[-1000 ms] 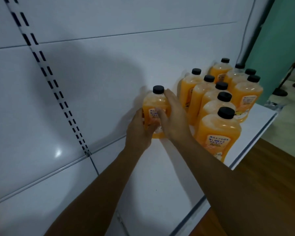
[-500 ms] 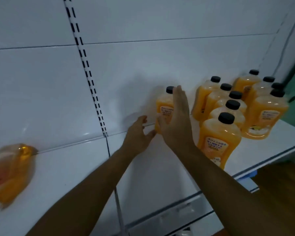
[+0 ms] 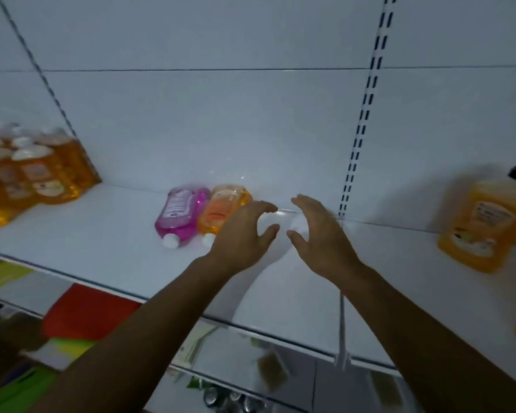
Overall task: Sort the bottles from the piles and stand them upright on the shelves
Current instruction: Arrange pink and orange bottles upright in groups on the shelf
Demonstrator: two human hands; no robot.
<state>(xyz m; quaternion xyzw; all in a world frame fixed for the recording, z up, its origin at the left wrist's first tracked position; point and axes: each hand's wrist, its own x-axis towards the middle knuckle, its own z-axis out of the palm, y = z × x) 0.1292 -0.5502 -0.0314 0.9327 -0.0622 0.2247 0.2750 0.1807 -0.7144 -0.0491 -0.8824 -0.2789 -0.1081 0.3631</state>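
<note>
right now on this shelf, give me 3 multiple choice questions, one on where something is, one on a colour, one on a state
1. Where does the pink bottle lie?
A. left of the lying orange bottle, touching it
B. beside the black-capped bottle
C. on the lower shelf

2. What colour is the cap of the orange bottle at the right edge?
A. white
B. black
C. red

3. What are the hands doing?
A. the left hand and right hand are both open and hold nothing
B. each grips a bottle
C. both press on the pink bottle

Answers:
1. A, the two lie side by side, caps toward the shelf's front.
2. B, a dark cap shows at its top.
3. A, the fingers are spread over bare shelf.
</note>
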